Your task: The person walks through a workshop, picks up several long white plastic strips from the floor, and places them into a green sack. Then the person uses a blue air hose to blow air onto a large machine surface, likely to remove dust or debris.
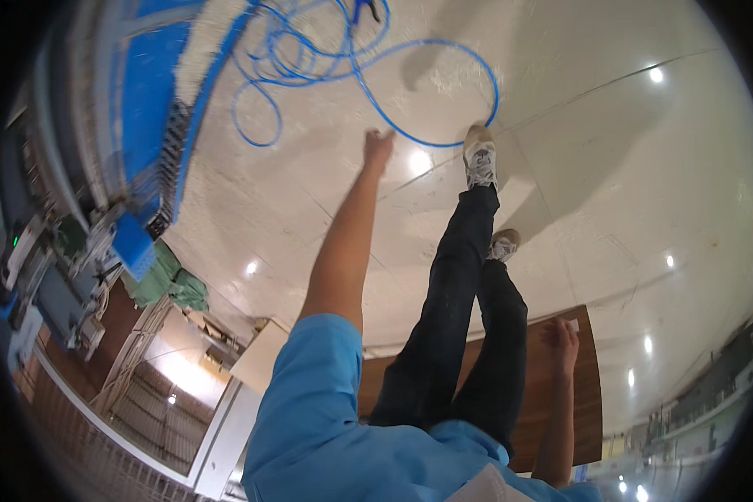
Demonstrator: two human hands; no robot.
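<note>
Looped blue plastic hose (354, 64) on the far floor (284, 201), beyond the left hand (379, 151)
Likely light, springy — best gripped along one loop; left fingers look slightly parted, right hand's (562, 339) I cannot tell.

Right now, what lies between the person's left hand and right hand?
In the head view, dark-trousered legs separate left hand from right hand, with pale floor alongside.

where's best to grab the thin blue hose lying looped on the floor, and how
Probably pinch the thin blue hose from above, at the near curve of its wide loop, with the left hand: that stretch is a single strand, apart from the tangled coils and near that hand.
</note>
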